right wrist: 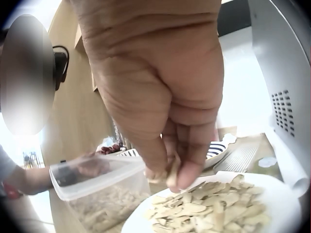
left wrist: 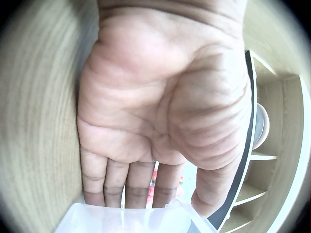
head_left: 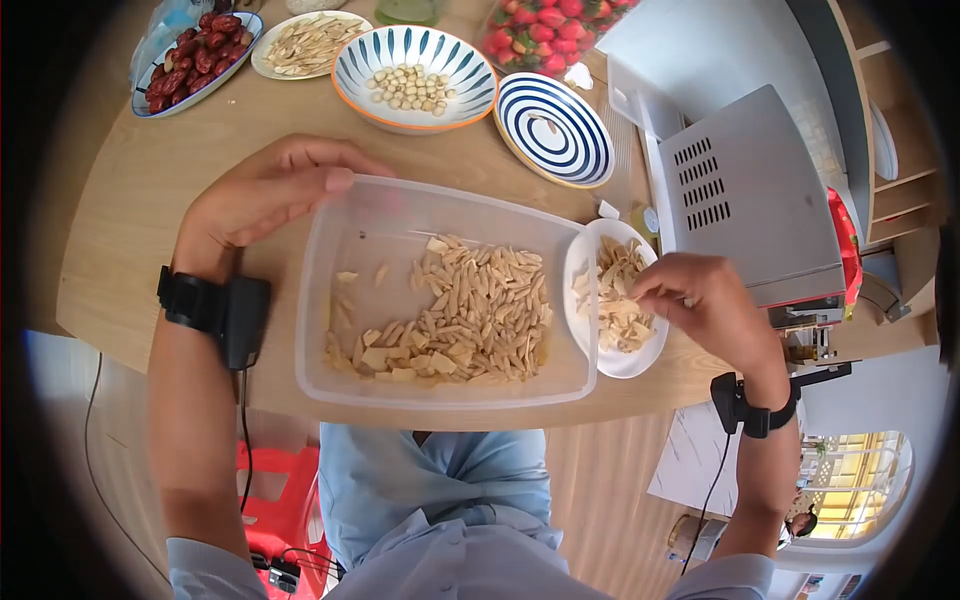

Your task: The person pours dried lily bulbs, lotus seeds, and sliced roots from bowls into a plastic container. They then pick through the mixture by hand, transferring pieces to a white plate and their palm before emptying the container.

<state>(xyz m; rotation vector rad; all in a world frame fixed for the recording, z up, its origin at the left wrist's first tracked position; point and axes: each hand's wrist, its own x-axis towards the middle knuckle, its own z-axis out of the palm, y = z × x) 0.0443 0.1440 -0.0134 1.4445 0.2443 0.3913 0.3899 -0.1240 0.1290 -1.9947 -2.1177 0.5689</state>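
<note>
A clear plastic container [head_left: 445, 400] stands at the table's front edge, part filled with pale, elongated dried pieces [head_left: 490, 300]. My left hand [head_left: 275, 190] rests at its far left corner, thumb at the rim and fingers reaching along the outside. In the left wrist view the fingers [left wrist: 137, 184] look straight, their tips partly hidden by the container. My right hand [head_left: 700, 295] is over a white plate [head_left: 628, 368] of flat, pale dried slices [right wrist: 209, 208], right of the container. Between thumb and fingertips it pinches a small pale slice [right wrist: 173, 170], mostly covered by the fingers.
Along the back stand a dish of red dates [head_left: 200, 60], a plate of pale slices [head_left: 310, 45], a bowl [head_left: 350, 95] of round cream-coloured seeds, a blue-ringed plate [head_left: 555, 130] and strawberries [head_left: 545, 35]. A grey vented appliance [head_left: 750, 200] is at right.
</note>
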